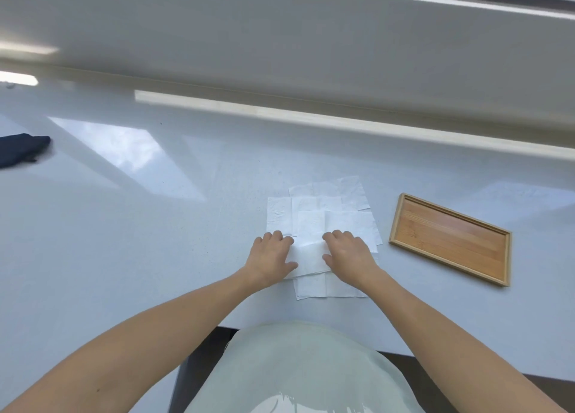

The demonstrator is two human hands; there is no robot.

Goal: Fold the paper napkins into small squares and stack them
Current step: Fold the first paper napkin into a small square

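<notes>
Several white paper napkins lie spread and overlapping on the white counter in front of me. The top napkin sits between my hands, partly folded over. My left hand rests palm down on its left edge, with the fingers curled onto the paper. My right hand presses its right edge in the same way. Another napkin's lower edge sticks out below my wrists. My palms hide whatever grip they have on the paper.
A shallow wooden tray lies to the right of the napkins, with nothing in it. A dark blue cloth sits at the far left. A grey wall ledge runs along the back. The counter's near edge is just in front of my body.
</notes>
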